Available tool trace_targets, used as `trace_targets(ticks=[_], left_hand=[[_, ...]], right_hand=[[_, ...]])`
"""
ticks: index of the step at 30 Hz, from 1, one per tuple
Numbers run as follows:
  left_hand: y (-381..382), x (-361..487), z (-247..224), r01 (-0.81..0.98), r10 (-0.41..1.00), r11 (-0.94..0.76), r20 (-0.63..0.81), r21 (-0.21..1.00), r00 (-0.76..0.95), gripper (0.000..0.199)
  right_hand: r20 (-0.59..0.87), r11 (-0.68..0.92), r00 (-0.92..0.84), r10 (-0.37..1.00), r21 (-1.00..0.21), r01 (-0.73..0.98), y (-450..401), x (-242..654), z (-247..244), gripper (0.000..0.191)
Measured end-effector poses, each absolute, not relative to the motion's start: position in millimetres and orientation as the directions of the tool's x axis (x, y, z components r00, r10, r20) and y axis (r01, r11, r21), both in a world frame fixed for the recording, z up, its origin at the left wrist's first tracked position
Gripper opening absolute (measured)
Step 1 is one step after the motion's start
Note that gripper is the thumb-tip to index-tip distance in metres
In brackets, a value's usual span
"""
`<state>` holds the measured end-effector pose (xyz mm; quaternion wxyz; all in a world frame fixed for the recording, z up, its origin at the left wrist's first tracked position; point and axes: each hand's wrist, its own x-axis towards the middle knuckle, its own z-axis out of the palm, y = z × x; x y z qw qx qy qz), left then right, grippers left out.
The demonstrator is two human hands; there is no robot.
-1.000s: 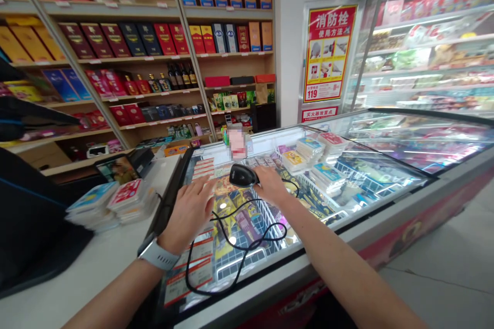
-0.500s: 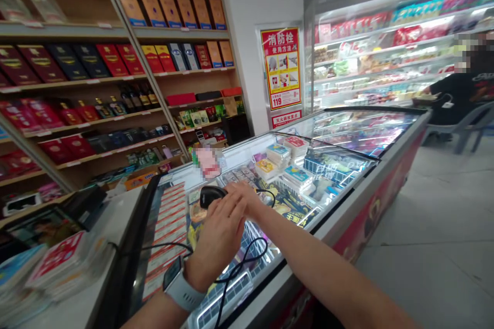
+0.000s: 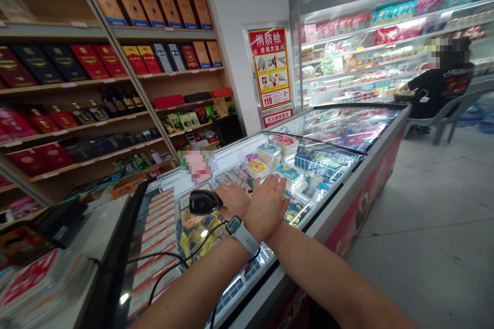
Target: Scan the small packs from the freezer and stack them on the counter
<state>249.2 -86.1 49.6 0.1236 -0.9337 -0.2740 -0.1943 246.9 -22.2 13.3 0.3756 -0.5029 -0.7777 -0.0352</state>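
A black handheld barcode scanner (image 3: pixel 204 202) is in my right hand (image 3: pixel 233 198), held over the glass lid of the chest freezer (image 3: pixel 343 185). My fingers wrap its handle, which is mostly hidden. My left hand (image 3: pixel 267 205) crosses over my right wrist, with the fingers stretched toward the frozen goods. Whether it rests on the wrist or on the glass I cannot tell. A watch with a pale band (image 3: pixel 244 234) is on my left wrist. The scanner's black cable (image 3: pixel 162 255) loops below, across a strip of price labels (image 3: pixel 154 247). Under the glass lie stacked white packs (image 3: pixel 287 172).
Shelves (image 3: pixel 96 77) of boxes and bottles stand at the left. A counter (image 3: pixel 104 226) with stacked packages (image 3: pixel 34 282) is near me on that side. Behind the freezer, a person (image 3: pixel 440 82) sits on a chair (image 3: pixel 443 118) by a lit refrigerated display (image 3: pixel 343 56).
My left hand has moved right, from over the scanner's handle to across my right wrist, and its fingers have straightened. The scanner stays in my right hand. The view has turned slightly right.
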Motion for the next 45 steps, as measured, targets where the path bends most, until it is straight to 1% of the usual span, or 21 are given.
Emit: trace_targets(ticks=[1,2,4,10,16,24,28,34,36,39,41,45], left_hand=[[-85,253,49,0.562,0.468,-0.818,0.426,-0.123,0.775,0.050],[-84,256,48,0.564,0.470,-0.816,0.420,-0.128,0.776,0.051],[-82,262,46,0.560,0.462,-0.814,0.413,-0.154,0.785,0.053],[-73,285,45,0.533,0.401,-0.797,0.411,-0.284,0.819,0.059],[-64,318,46,0.539,0.394,-0.755,0.398,-0.374,0.829,0.061],[-48,337,24,0.546,0.406,-0.746,0.390,-0.381,0.826,0.067],[-46,338,17,0.551,0.392,-0.745,0.422,-0.375,0.817,0.065],[-47,342,15,0.560,0.416,-0.736,0.399,-0.380,0.817,0.066],[-48,344,16,0.561,0.413,-0.728,0.400,-0.394,0.818,0.062],[-51,346,20,0.561,0.409,-0.725,0.405,-0.400,0.818,0.041],[-53,347,24,0.564,0.423,-0.731,0.395,-0.384,0.816,0.031],[-58,347,30,0.576,0.467,-0.743,0.352,-0.343,0.811,0.027]], right_hand=[[0.591,0.519,-0.289,0.753,-0.263,0.813,-19,252,16,0.022],[0.575,0.537,-0.333,0.748,-0.228,0.812,-17,255,18,0.025],[0.556,0.554,-0.378,0.740,-0.187,0.811,-16,258,19,0.030],[0.559,0.543,-0.366,0.744,-0.187,0.818,-18,254,17,0.028],[0.531,0.544,-0.375,0.760,-0.204,0.814,-22,256,22,0.025],[0.575,0.580,-0.388,0.721,-0.193,0.791,-20,259,17,0.022],[0.569,0.579,-0.391,0.724,-0.193,0.792,-19,258,16,0.023],[0.555,0.579,-0.394,0.732,-0.201,0.790,-20,260,18,0.025],[0.557,0.577,-0.389,0.734,-0.208,0.790,-20,260,18,0.026],[0.565,0.569,-0.377,0.734,-0.210,0.795,-19,261,16,0.027],[0.573,0.570,-0.375,0.728,-0.202,0.797,-18,261,16,0.026],[0.589,0.575,-0.377,0.715,-0.188,0.796,-19,261,16,0.026]])
